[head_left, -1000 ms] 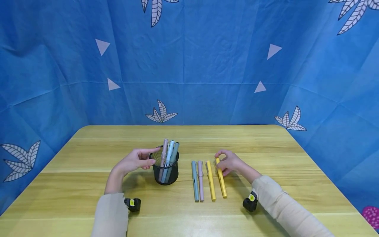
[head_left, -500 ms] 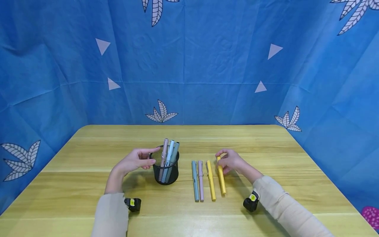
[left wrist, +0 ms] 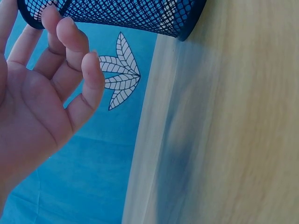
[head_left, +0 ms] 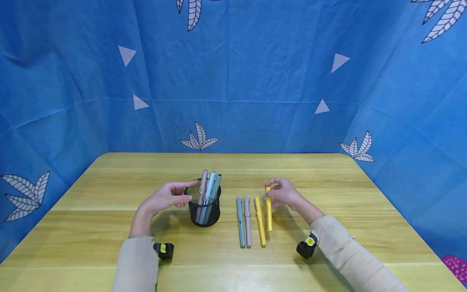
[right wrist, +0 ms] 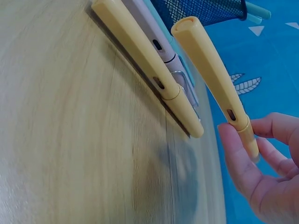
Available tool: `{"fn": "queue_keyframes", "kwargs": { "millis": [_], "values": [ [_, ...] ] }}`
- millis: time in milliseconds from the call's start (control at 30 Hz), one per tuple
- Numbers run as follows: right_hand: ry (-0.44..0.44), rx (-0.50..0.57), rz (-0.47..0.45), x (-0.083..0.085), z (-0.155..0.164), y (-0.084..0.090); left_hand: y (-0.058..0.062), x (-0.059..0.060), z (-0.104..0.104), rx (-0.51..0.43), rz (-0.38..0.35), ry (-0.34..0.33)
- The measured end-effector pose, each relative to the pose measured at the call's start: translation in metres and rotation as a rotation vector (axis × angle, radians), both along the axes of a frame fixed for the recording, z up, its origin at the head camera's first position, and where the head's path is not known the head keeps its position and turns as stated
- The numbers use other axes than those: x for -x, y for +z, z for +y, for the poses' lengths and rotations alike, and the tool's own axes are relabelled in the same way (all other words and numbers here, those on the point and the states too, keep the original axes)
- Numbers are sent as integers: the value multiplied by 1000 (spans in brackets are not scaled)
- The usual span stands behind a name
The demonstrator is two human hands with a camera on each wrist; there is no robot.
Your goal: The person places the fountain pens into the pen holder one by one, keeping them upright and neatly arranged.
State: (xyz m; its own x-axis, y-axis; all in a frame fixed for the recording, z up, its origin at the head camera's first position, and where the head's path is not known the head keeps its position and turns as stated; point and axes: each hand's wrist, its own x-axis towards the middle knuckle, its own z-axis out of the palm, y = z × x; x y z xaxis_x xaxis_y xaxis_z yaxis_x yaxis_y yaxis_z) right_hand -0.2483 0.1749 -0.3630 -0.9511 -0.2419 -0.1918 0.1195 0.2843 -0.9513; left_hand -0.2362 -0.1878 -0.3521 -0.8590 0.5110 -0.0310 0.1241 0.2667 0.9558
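Right of centre in the head view, the right hand [head_left: 285,192] pinches the upper end of a yellow pen [head_left: 269,215] between thumb and fingers. Between it and the black mesh cup [head_left: 214,215] left of centre lie a second yellow pen [head_left: 260,223], a lilac pen [head_left: 247,223] and a blue-grey pen [head_left: 240,223]. The left hand [head_left: 166,198] lightly holds the cup's left rim, three upright pens [head_left: 209,187] leaning inside.
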Motion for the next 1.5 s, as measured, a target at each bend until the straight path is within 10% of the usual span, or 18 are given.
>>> {"fn": "queue_keyframes", "kwargs": {
  "millis": [1500],
  "values": [
    [-148, 379, 117, -1, -44, 37, -1, -1, 0, -8, 22, -8]
  ]
}}
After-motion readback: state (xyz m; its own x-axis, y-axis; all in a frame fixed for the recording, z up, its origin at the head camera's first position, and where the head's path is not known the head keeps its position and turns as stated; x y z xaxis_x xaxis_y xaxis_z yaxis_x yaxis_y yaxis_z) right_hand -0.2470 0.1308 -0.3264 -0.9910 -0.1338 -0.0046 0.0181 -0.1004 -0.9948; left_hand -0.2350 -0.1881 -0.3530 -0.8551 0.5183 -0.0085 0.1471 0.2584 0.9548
